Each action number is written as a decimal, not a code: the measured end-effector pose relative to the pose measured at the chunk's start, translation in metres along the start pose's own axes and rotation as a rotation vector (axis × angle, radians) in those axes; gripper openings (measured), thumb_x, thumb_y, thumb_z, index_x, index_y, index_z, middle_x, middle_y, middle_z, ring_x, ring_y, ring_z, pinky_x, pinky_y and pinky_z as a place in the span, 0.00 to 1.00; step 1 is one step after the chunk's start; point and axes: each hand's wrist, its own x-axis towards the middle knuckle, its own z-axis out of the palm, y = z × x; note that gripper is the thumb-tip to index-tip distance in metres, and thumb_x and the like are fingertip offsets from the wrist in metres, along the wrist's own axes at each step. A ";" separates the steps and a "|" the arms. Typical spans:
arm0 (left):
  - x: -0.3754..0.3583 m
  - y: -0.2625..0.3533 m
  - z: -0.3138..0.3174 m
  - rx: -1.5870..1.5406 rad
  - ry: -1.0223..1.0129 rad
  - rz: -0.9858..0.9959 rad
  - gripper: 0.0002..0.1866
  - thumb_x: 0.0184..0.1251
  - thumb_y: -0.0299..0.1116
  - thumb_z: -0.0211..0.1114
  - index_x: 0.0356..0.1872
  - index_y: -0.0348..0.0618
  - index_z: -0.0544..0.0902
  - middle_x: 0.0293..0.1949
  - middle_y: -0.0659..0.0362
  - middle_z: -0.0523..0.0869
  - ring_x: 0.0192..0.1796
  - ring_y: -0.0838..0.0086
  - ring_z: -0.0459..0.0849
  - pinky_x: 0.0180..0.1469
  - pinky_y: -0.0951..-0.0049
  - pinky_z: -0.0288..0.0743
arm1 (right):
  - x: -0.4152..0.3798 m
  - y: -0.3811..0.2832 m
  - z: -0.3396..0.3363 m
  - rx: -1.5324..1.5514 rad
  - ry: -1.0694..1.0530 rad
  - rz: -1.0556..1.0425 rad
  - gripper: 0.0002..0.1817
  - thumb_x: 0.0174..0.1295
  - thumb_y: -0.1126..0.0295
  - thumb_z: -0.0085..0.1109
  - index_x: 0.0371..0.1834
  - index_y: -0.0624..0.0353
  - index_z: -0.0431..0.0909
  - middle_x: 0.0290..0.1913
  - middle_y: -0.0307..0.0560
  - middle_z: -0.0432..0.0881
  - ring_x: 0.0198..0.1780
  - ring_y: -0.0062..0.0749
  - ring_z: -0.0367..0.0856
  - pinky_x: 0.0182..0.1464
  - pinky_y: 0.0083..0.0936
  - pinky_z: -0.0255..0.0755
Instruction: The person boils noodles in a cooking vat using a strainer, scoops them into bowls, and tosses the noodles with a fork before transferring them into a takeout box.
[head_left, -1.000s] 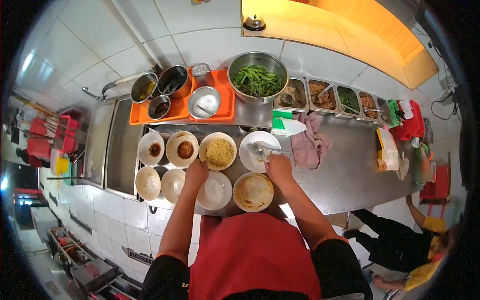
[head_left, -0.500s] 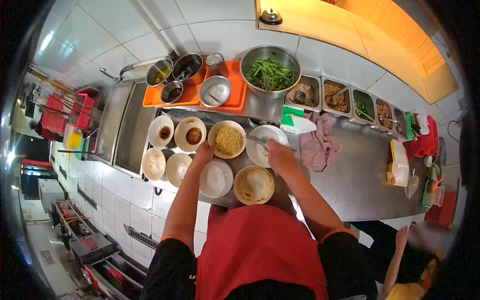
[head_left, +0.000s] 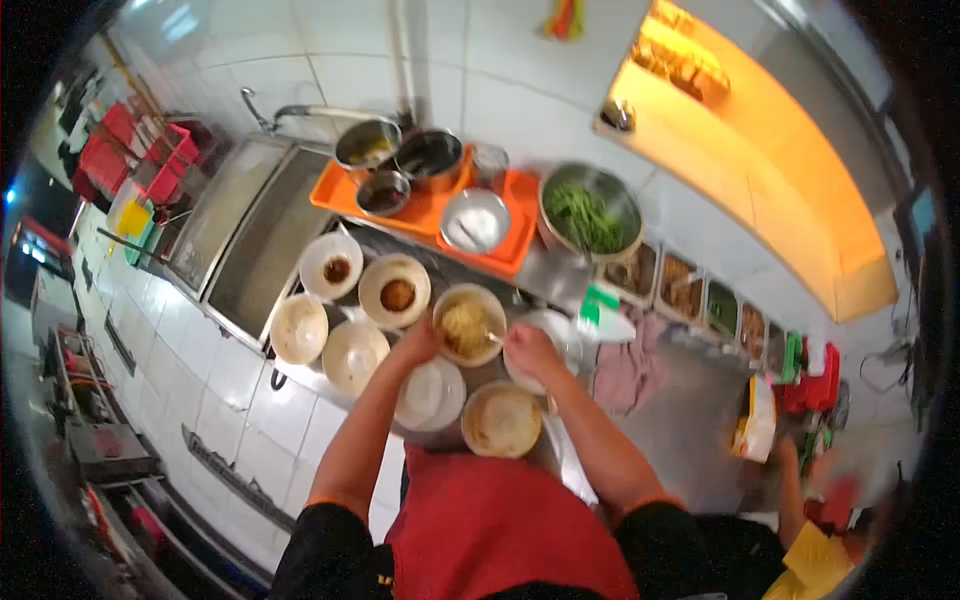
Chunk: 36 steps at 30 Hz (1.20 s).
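My left hand (head_left: 420,342) is closed on the left rim of a bowl of noodles (head_left: 466,325). My right hand (head_left: 533,352) grips a thin metal utensil (head_left: 494,338) whose end dips into the noodles; the fist hides most of it. Under and beyond that hand sits a white bowl (head_left: 567,340). Close below my left hand stands another white bowl (head_left: 431,395), and a stained beige bowl (head_left: 502,419) is to its right. Two bowls with brown sauce, a nearer sauce bowl (head_left: 397,294) and a farther sauce bowl (head_left: 336,269), lie to the left.
An orange tray (head_left: 512,255) with metal pots stands behind the bowls. Greens fill a steel bowl (head_left: 585,220); topping pans (head_left: 680,285) line the wall. A pink cloth (head_left: 627,368) lies on the steel counter (head_left: 690,410). Another person's arm (head_left: 790,490) reaches in at the right.
My right hand has brought the utensil from over the white bowl leftward into the noodles. My left hand stays at the noodle bowl. The view has tilted, and the other person's arm has shifted.
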 end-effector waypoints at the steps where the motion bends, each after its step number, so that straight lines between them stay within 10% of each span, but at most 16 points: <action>1: 0.002 0.019 -0.019 -0.236 -0.098 -0.173 0.27 0.63 0.32 0.57 0.64 0.35 0.67 0.56 0.37 0.79 0.59 0.48 0.79 0.61 0.56 0.71 | -0.008 -0.001 -0.007 0.080 -0.032 0.030 0.07 0.60 0.68 0.56 0.31 0.60 0.80 0.30 0.56 0.83 0.35 0.44 0.84 0.39 0.40 0.77; 5: -0.019 0.096 -0.086 -0.637 -0.298 -0.496 0.29 0.68 0.39 0.51 0.67 0.36 0.65 0.58 0.42 0.77 0.59 0.55 0.78 0.62 0.61 0.69 | -0.055 -0.075 -0.053 0.002 0.006 0.084 0.06 0.60 0.68 0.57 0.34 0.59 0.79 0.27 0.53 0.81 0.31 0.41 0.83 0.35 0.39 0.76; 8: -0.036 0.063 -0.018 -0.601 0.034 -0.378 0.32 0.72 0.46 0.42 0.72 0.37 0.61 0.59 0.46 0.75 0.58 0.61 0.74 0.63 0.65 0.65 | -0.073 -0.122 -0.087 -0.217 0.107 -0.038 0.05 0.58 0.69 0.58 0.34 0.57 0.77 0.26 0.52 0.80 0.29 0.47 0.82 0.33 0.41 0.74; 13: -0.055 0.161 -0.050 -0.922 -0.133 -0.309 0.28 0.80 0.48 0.40 0.70 0.38 0.62 0.60 0.51 0.73 0.64 0.65 0.70 0.70 0.68 0.59 | -0.122 -0.152 -0.126 -0.703 0.247 -0.135 0.06 0.55 0.69 0.60 0.30 0.57 0.74 0.25 0.51 0.80 0.29 0.52 0.81 0.31 0.43 0.73; 17: -0.063 0.182 -0.011 -1.271 -0.077 -0.402 0.27 0.81 0.47 0.38 0.69 0.38 0.63 0.62 0.50 0.73 0.65 0.65 0.70 0.69 0.67 0.60 | -0.141 -0.146 -0.130 -0.729 0.231 -0.006 0.06 0.55 0.70 0.60 0.27 0.59 0.74 0.26 0.54 0.81 0.31 0.53 0.81 0.32 0.44 0.72; 23: -0.067 0.220 -0.018 -1.150 -0.207 -0.338 0.28 0.81 0.49 0.37 0.71 0.38 0.62 0.64 0.50 0.72 0.66 0.66 0.69 0.70 0.68 0.59 | -0.151 -0.074 -0.113 -0.070 -0.024 0.231 0.05 0.60 0.72 0.59 0.32 0.61 0.76 0.22 0.42 0.78 0.25 0.25 0.78 0.27 0.26 0.69; 26: -0.073 0.217 -0.010 -1.217 -0.236 -0.346 0.30 0.81 0.51 0.38 0.71 0.39 0.62 0.64 0.50 0.72 0.67 0.66 0.69 0.70 0.67 0.60 | -0.176 -0.072 -0.126 0.121 0.054 0.249 0.07 0.58 0.71 0.60 0.31 0.64 0.76 0.24 0.52 0.80 0.27 0.30 0.81 0.33 0.28 0.73; 36: -0.065 0.233 -0.019 -1.270 -0.317 -0.497 0.31 0.81 0.54 0.36 0.71 0.41 0.62 0.64 0.52 0.73 0.66 0.67 0.73 0.66 0.65 0.68 | -0.202 -0.159 -0.164 -0.692 0.359 0.045 0.05 0.56 0.72 0.59 0.30 0.61 0.74 0.27 0.54 0.82 0.32 0.55 0.81 0.32 0.42 0.72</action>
